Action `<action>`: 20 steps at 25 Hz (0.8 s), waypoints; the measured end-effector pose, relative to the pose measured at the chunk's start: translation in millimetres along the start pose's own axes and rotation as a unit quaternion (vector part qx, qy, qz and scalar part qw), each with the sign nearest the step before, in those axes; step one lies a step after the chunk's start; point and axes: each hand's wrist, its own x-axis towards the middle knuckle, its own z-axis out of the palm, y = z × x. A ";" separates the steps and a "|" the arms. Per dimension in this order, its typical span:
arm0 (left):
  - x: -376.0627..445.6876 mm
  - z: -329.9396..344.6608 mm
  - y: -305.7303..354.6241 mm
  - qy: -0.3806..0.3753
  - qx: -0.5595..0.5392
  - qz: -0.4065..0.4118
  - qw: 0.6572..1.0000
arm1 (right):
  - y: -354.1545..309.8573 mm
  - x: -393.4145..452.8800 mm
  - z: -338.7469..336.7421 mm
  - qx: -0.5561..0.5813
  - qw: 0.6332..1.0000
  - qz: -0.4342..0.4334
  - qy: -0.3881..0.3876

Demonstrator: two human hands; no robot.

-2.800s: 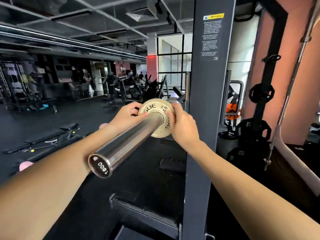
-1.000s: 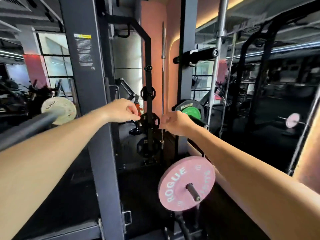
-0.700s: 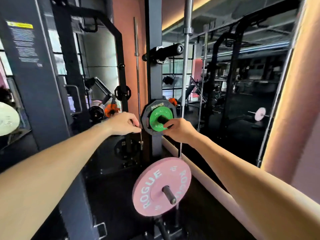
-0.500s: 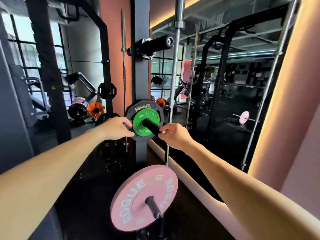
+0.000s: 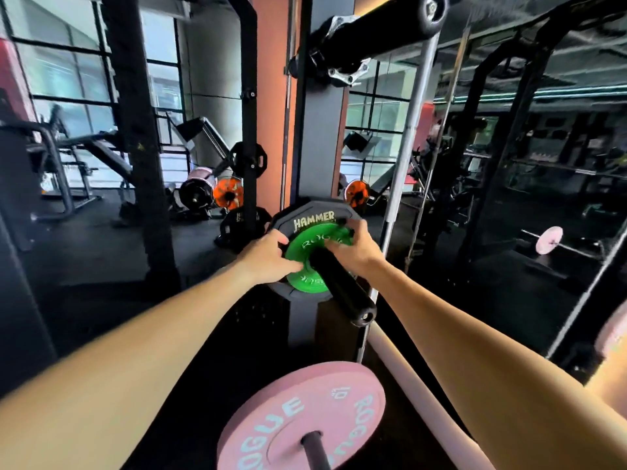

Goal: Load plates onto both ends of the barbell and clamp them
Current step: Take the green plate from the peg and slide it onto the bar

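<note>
A small green plate [image 5: 307, 262] sits on a black storage peg [image 5: 342, 290] of the rack upright, in front of a larger black plate marked HAMMER [image 5: 314, 217]. My left hand [image 5: 268, 257] grips the green plate's left rim. My right hand [image 5: 353, 247] grips its upper right rim, fingers curled over the edge. The peg sticks out toward me between my wrists. The barbell is out of view.
A pink ROGUE plate [image 5: 298, 418] hangs on a lower peg close below my arms. Another black peg [image 5: 369, 32] juts out overhead. A grey rack upright [image 5: 322, 130] stands behind the plates, a mirror [image 5: 526, 164] to the right, a dark post [image 5: 135, 130] at left.
I have turned from the barbell with its pale plate to the storage rack and stepped closer. Both hands have gone from near the green plate to closed on its rim.
</note>
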 end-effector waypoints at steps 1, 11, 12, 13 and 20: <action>-0.7 1.7 1.3 0.007 0.008 -0.001 1.000 | 4.5 6.6 1.8 0.030 1.000 0.001 0.002; -70.0 48.4 32.8 0.038 -0.097 -0.016 0.994 | 61.6 -53.2 -44.3 0.076 0.989 -0.100 -0.079; -85.7 53.1 37.7 0.044 -0.133 -0.019 0.990 | 65.6 -67.7 -52.1 0.087 0.986 -0.114 -0.081; -102.4 57.7 43.4 0.054 -0.166 -0.022 0.984 | 69.6 -80.1 -59.2 0.100 0.984 -0.127 -0.080; -202.4 37.5 73.0 0.119 -0.270 -0.024 0.955 | 42.7 -160.0 -79.8 0.192 0.962 -0.172 -0.095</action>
